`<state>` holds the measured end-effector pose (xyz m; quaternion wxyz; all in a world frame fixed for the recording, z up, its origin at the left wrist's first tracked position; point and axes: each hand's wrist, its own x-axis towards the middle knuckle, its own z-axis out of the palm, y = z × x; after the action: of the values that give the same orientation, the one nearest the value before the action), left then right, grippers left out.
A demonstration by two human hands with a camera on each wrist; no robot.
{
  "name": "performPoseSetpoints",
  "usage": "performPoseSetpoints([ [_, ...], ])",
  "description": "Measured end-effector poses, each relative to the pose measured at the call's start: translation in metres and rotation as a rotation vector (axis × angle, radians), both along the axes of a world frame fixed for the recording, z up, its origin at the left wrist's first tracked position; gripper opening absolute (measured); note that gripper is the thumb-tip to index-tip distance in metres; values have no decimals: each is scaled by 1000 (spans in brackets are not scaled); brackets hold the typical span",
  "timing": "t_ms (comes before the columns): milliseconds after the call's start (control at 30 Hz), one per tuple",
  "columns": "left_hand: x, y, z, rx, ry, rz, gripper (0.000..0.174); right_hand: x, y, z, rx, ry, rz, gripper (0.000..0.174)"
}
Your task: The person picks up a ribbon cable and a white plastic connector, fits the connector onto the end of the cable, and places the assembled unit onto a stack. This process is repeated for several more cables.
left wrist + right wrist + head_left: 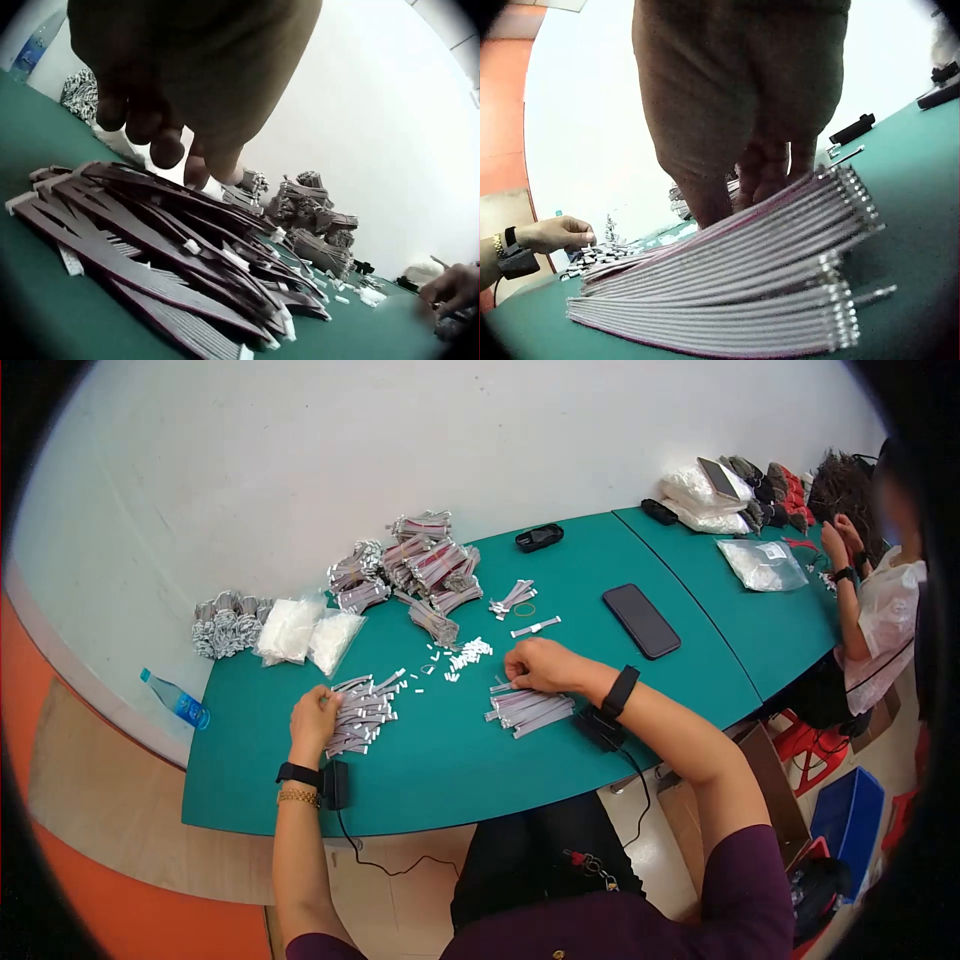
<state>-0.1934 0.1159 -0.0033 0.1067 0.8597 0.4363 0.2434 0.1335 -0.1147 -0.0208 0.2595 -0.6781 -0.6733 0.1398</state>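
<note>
My left hand is at the left edge of a loose pile of grey ribbon cables with white connectors on their ends. In the left wrist view its thumb and index fingertips come close together right at the top of the pile, the other fingers hanging curled. A second stack of ribbon cables, laid side by side with small metal terminals at the near end, lies under my right hand. The right fingers reach down at its far side, their tips hidden behind the top cables; I cannot tell what they hold.
Small white connector housings lie scattered between the hands. Behind them are bundled cables, bags of white parts and a rubber band. A phone lies to the right, a bottle stands far left. Another person sits at right.
</note>
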Motion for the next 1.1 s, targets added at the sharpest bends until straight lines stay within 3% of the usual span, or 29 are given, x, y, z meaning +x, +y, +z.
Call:
performPoseSetpoints([
  [100, 15, -17, 18, -13, -14, -6, 18, 3, 1, -2, -27, -7, 29, 9],
  [133, 25, -22, 19, -85, -101, -96, 17, 3, 2, 0, -38, -3, 37, 9],
  [233, 60, -47, 19, -297, -346, -401, 13, 3, -1, 15, -21, 281, 41, 8],
  [333, 104, -79, 18, -469, -444, -726, 18, 6, 6, 23, -10, 877, 122, 7],
  [433, 136, -108, 21, -1051, -598, -745, 29, 2, 6, 28, 23, 1069, 139, 11],
  [500, 153, -111, 20, -1145, -668, -825, 31, -1, 6, 29, 45, 1161, 132, 12],
  [833, 182, -104, 8, -1466, -851, -800, 11, -1, 5, 27, 198, 1189, -33, 13],
  [1100, 192, -99, 1, -1625, -892, -803, 4, 3, 8, 13, 202, 1227, -16, 12],
])
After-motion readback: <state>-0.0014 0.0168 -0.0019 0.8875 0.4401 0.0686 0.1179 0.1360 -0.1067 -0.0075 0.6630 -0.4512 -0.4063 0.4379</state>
